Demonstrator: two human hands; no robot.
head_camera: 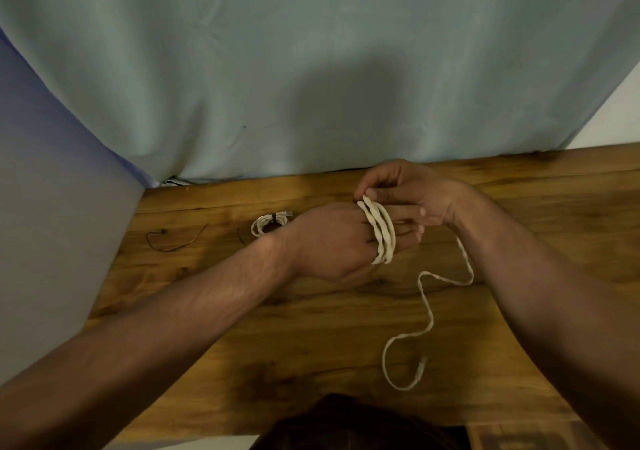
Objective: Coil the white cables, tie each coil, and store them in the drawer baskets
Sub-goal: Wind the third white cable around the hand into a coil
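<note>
Against a pale green cloth backdrop [311,51], a person works over a brown wooden counter [311,328], both bare forearms reaching in from the near edge. The step in hand appears to be the coiling of a second lead. The left hand [332,242] is held out above the counter, its straight fingers [408,212] pointing right and serving as a former. A white braided cable [381,231] is looped around them in several turns. The right hand [408,193] meets it from the far side and pinches the cable at the top of the loops between thumb and fingertips. The loops cross the left fingers, so the coil's long axis runs from the far side toward the person, tilted a little. The loose tail [427,311] drops from under the right wrist to the counter and snakes toward the person, lying roughly along that same line. It ends in a small white plug [421,368] whose tip seems turned back toward the hands. Left of the left wrist, a finished white coil [268,225] lies flat on the counter, cinched by a dark band [273,218]. Farther left lies a thin black wire tie [173,245]; another short one [240,236] lies just beside the finished coil. The next move likely calls for winding in the remaining tail, sliding the loops off without letting them spring open, then binding them with a tie. No drawer or basket is in view.
</note>
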